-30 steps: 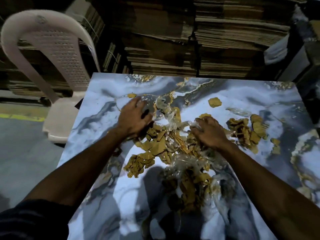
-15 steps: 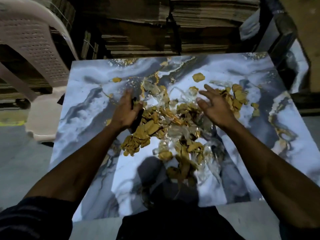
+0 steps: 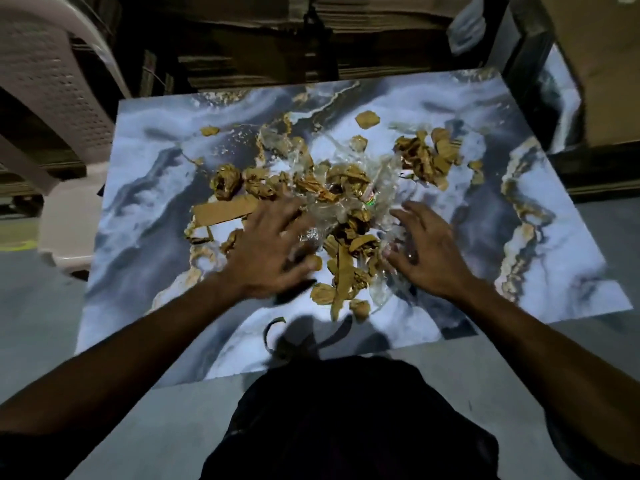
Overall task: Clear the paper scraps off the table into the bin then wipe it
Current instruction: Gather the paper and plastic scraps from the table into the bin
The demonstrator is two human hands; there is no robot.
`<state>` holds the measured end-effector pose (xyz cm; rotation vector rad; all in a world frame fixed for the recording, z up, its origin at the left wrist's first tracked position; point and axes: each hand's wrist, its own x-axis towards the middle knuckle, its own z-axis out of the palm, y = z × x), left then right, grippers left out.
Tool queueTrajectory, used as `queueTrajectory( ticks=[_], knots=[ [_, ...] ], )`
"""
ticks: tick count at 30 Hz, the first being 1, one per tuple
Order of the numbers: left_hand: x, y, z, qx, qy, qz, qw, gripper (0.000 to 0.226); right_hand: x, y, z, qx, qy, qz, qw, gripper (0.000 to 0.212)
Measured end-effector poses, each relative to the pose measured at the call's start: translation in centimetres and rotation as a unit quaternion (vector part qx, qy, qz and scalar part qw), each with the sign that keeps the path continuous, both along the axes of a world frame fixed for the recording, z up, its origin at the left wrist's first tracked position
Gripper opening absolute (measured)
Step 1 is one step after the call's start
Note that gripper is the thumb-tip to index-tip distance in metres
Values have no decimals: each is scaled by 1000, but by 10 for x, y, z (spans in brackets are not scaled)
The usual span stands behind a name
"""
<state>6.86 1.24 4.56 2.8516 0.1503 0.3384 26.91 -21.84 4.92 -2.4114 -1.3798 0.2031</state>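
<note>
Scraps (image 3: 346, 216) heaped between spread left hand (image 3: 266, 251) and right hand (image 3: 422, 251).

Lots of brown paper scraps (image 3: 346, 216) lie in a messy heap in the middle of the desk (image 3: 145, 188), mixed with bits of crinkly clear plastic (image 3: 332, 209). A long flat brown strip (image 3: 225, 210) lies at the left of the heap, and a smaller bunch (image 3: 427, 157) sits apart to the right. The desk top is shiny, with blue, white and gold swirls.
</note>
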Motion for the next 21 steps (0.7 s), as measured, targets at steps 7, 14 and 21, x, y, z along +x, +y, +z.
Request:
queueTrajectory(
  ticks=[7, 14, 21],
  knots=[
    [-8, -76, -28, 60, 144, -100, 983, 77, -35, -38, -22, -55, -58, 185, 980, 72],
    [5, -70, -26, 151, 91, -48, 983, 39, -37, -36, -50, -124, -98, 198, 967, 50],
    [1, -64, -28, 121, 112, 75, 983, 53, -12, -22, -37, -94, -100, 153, 979, 46]
  ],
)
